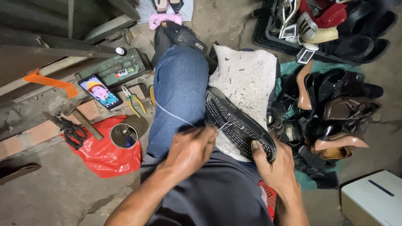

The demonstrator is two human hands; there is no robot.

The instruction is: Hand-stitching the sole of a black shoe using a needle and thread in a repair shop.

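The black leather shoe with white stitching along its sole point(238, 123) lies sole-up on a fuzzy white cloth point(247, 75) over the person's lap, its long axis running from upper left to lower right. The right hand point(276, 165) grips its near end, while the left hand point(190, 150) is closed, pinching a thin white thread point(173, 115) at the stitching. Around them is a bare concrete floor point(54, 196), with a red plastic bag point(104, 157) to the left and a pile of dark shoes point(335, 113) to the right.

We see dim, even light; soft shadows upper left; edges bowed by wide lens; focus sharp.
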